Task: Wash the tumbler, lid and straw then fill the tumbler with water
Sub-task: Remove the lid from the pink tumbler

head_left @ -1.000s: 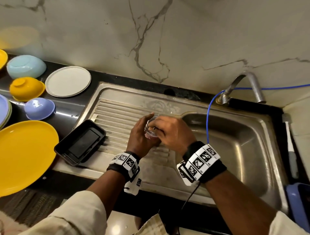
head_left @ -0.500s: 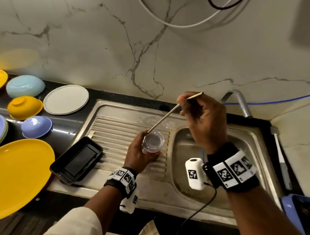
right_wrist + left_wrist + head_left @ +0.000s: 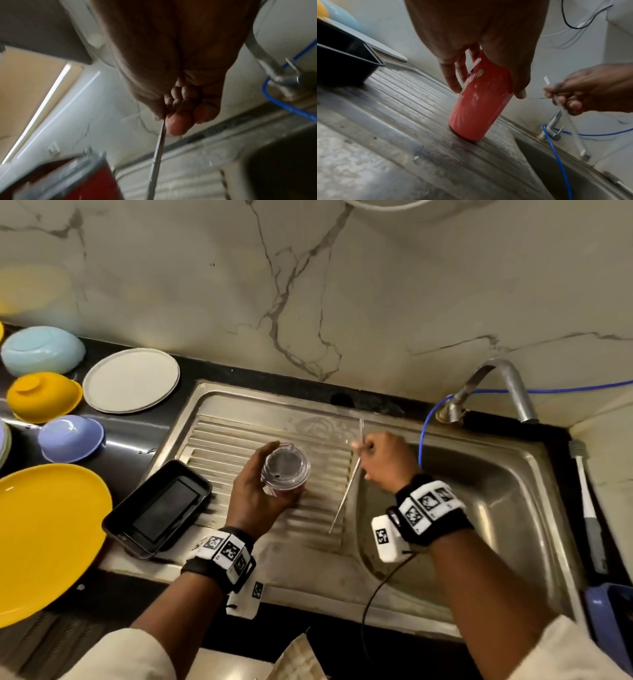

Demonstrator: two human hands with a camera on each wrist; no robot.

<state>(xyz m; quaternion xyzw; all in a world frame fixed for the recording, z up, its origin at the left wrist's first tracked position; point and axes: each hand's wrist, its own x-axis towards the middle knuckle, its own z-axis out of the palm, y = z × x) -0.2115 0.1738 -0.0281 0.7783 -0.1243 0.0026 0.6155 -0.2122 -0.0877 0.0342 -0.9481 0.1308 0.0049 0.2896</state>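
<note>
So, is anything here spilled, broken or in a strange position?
Nothing is spilled or broken. The red tumbler stands on the sink's ribbed drainboard under the left hand, with its clear lid on. The right hand pinches the straw beside it, outside the tumbler.

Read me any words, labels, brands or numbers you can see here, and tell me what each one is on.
No readable text anywhere.
Wristbands: black-and-white square marker patterns only, no letters.
Red tumbler: white printed marks, too blurred and partly hidden by the left hand to read.
Clear lid: nothing legible.
</note>
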